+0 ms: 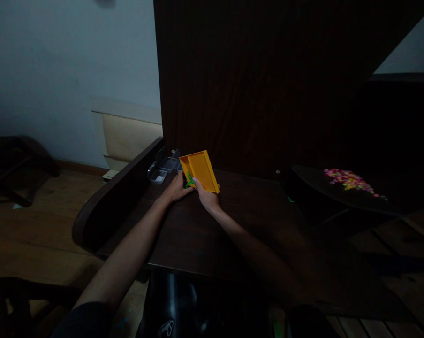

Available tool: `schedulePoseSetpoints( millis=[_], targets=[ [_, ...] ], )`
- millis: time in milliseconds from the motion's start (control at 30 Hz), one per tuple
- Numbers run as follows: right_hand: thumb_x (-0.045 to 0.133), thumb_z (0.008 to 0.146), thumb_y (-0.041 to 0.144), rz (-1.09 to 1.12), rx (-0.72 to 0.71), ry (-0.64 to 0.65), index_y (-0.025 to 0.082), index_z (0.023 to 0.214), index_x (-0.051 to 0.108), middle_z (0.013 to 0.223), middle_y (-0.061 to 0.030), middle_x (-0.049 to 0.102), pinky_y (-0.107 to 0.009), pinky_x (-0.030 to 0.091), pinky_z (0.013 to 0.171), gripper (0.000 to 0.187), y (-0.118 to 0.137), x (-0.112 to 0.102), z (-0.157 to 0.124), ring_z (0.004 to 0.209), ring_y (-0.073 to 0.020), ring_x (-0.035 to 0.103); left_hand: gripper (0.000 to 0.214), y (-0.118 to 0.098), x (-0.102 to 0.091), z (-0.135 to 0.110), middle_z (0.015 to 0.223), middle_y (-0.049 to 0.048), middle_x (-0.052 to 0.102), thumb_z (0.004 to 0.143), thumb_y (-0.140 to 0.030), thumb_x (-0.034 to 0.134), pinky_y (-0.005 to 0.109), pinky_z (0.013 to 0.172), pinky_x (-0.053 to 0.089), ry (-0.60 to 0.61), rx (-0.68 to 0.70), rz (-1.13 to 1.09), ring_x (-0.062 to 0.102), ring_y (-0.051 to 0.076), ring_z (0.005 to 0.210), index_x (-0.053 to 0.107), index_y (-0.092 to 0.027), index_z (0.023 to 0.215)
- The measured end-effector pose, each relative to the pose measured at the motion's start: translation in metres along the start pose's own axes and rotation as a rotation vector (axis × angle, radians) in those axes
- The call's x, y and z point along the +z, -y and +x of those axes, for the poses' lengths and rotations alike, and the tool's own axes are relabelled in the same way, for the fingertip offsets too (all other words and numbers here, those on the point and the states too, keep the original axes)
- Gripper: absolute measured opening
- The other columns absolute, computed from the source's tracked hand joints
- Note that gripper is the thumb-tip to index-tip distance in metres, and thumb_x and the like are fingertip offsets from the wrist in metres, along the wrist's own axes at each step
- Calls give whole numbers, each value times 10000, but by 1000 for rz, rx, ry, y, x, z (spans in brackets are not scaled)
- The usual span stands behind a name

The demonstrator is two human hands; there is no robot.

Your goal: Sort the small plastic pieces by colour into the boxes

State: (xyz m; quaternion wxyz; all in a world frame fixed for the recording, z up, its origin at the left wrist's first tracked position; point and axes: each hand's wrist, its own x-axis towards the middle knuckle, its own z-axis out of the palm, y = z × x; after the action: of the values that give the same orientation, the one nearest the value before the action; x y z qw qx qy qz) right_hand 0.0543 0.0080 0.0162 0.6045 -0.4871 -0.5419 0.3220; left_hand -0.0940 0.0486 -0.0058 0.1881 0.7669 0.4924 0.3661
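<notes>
A shallow yellow tray [202, 170] with a narrow side compartment is tilted up over the dark wooden surface. My right hand [208, 199] grips its lower edge, the thumb on the inside. Small green pieces [190, 179] gather in the narrow compartment's lower end and spill toward its corner. Right at that corner, my left hand [177, 188] is closed, its thumb pointing at the green pieces. The tray hides some of its fingers, so what they hold cannot be made out.
Clear plastic cases with open lids [158, 176] stand behind my left hand, beside the raised wooden side rail [109, 197]. Pink and yellow small pieces [351, 180] lie in a heap on a dark curved surface at right. A tall dark panel [250, 84] rises at the back.
</notes>
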Motion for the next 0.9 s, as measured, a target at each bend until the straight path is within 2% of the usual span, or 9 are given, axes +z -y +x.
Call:
schedulePoseSetpoints(
  millis=[200, 300, 467, 567, 733, 900],
  targets=[
    [692, 733, 443, -201, 47, -3, 261, 690, 652, 802, -31, 693, -352, 438, 993, 191, 4, -1, -3, 935, -223, 618, 560, -1, 0, -1, 1164, 177, 599, 770, -426, 630, 436, 877, 525, 14, -54, -11, 636, 312, 1056, 335, -162, 1167],
    [685, 747, 436, -259, 0, 20, 258, 643, 633, 739, -32, 674, -349, 442, 960, 213, 6, -2, -4, 856, -222, 616, 557, -2, 0, -1, 1191, 186, 593, 781, -439, 619, 440, 885, 522, 13, -54, -22, 633, 321, 1075, 327, -167, 1169],
    [677, 749, 449, -298, -75, -21, 234, 636, 639, 689, -28, 678, -332, 481, 857, 245, 5, -4, -4, 781, -218, 629, 566, -3, -1, -1, 1234, 201, 578, 773, -437, 626, 450, 934, 501, 15, -36, -41, 609, 326, 1127, 323, -164, 1165],
    [636, 783, 463, -367, -127, 12, 216, 641, 653, 679, -23, 688, -323, 493, 799, 286, 3, -6, -4, 715, -207, 643, 569, -4, -1, -2, 1256, 215, 570, 779, -452, 617, 458, 959, 487, 28, -32, -52, 591, 331, 1159, 326, -157, 1169],
    [610, 817, 449, -372, -166, 7, 202, 692, 697, 713, -34, 713, -309, 504, 781, 290, 0, -9, -5, 728, -207, 671, 594, 0, 0, -1, 1280, 224, 559, 797, -481, 592, 466, 964, 483, 32, -15, -56, 579, 336, 1181, 319, -159, 1215],
    [597, 834, 422, -298, -297, 78, 191, 717, 725, 652, -34, 697, -285, 533, 733, 288, 2, -10, -7, 679, -203, 671, 591, 1, 1, -1, 1237, 233, 588, 807, -476, 579, 489, 937, 490, 38, -39, -39, 600, 356, 1145, 345, -141, 1234]
  ],
)
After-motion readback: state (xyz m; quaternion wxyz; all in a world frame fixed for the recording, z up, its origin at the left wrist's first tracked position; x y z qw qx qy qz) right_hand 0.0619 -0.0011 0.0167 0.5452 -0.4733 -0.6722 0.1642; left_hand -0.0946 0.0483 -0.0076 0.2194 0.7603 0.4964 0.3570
